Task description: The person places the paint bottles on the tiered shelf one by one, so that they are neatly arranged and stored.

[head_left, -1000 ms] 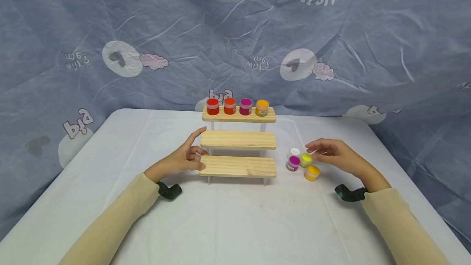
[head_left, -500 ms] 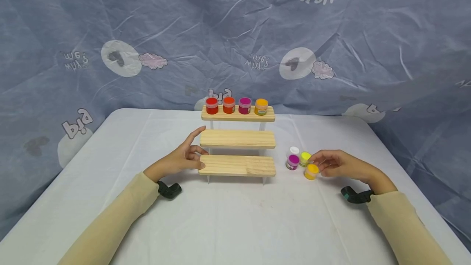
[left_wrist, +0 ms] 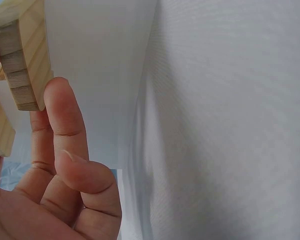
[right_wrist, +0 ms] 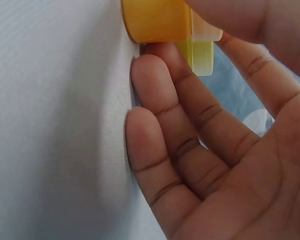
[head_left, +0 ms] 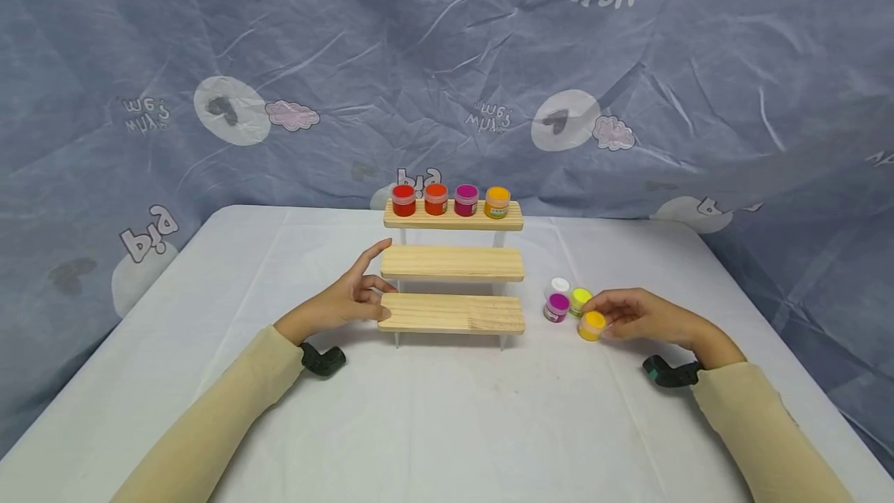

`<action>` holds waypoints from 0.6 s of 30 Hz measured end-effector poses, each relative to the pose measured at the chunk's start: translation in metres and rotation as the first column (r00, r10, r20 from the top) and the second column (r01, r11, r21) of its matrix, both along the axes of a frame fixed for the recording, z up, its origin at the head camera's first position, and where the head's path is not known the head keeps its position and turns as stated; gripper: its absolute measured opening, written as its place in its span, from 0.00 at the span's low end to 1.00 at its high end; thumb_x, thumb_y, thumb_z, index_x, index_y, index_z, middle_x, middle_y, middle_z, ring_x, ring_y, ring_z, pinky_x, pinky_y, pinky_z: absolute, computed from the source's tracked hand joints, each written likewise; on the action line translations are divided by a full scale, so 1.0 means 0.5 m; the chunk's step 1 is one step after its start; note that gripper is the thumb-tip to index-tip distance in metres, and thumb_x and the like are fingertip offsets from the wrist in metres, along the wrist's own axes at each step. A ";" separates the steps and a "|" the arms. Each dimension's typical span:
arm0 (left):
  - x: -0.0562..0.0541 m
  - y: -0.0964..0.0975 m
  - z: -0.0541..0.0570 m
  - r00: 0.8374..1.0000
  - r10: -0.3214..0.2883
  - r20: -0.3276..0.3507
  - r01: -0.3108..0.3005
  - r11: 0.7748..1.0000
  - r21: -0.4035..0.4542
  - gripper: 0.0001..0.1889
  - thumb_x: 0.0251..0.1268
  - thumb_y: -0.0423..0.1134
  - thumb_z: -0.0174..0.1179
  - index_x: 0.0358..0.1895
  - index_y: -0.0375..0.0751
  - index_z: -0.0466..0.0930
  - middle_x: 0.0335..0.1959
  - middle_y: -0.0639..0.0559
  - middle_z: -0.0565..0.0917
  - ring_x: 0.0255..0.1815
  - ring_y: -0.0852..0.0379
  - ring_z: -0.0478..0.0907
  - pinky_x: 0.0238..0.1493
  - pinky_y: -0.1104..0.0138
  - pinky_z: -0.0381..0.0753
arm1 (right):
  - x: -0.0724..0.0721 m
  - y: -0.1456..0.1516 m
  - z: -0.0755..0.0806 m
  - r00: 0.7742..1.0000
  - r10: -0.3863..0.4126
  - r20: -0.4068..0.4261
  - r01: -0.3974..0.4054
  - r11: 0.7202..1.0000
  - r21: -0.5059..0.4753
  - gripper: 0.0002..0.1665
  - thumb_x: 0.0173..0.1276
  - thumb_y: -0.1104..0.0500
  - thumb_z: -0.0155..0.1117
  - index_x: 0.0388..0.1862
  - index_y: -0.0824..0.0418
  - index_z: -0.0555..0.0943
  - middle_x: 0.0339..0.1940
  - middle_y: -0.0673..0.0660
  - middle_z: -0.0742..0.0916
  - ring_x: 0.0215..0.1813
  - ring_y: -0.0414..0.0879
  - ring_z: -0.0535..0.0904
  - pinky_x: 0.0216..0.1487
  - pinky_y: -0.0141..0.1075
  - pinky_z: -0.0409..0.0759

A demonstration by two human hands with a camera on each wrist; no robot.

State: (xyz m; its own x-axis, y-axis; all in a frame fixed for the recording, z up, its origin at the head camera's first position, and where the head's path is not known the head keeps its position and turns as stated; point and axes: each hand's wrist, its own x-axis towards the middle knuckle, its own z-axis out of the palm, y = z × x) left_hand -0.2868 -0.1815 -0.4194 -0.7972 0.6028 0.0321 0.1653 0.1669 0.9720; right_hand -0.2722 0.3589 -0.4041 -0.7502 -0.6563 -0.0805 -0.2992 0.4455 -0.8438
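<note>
My left hand (head_left: 352, 297) grips the left end of a three-step wooden display stand (head_left: 450, 313), thumb on the lowest board and fingers beneath and beside it. In the left wrist view a fingertip touches the underside of the board (left_wrist: 32, 55). My right hand (head_left: 646, 320) pinches an orange-yellow paint jar (head_left: 592, 325) on the table, with thumb and index finger at its side. The right wrist view shows the jar (right_wrist: 157, 20) at the top, the other fingertips resting on the cloth. Close by stand a yellow jar (head_left: 580, 301), a purple jar (head_left: 556, 307) and a white-lidded jar (head_left: 559, 286).
Along the top board of the stand sit a red jar (head_left: 403, 201), an orange-red jar (head_left: 436, 199), a purple jar (head_left: 466, 201) and an orange jar (head_left: 497, 203). A white cloth covers the table (head_left: 447, 425). Behind it hangs a printed blue-grey curtain (head_left: 419, 60).
My right hand has come down and toward me from above the yellow jar to the orange-yellow jar, and its fingers have closed on it. The left hand stays on the stand.
</note>
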 end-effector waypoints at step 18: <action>0.003 0.002 0.001 1.000 0.003 0.006 -0.003 1.000 0.012 0.62 0.66 0.25 0.68 0.91 0.58 0.32 0.60 0.34 0.81 0.33 0.58 0.79 0.44 0.66 0.78 | 0.022 -0.009 0.036 0.992 -0.003 -0.127 0.009 0.999 0.043 0.16 0.71 0.68 0.74 0.55 0.64 0.81 0.51 0.51 0.89 0.52 0.40 0.84 0.55 0.32 0.83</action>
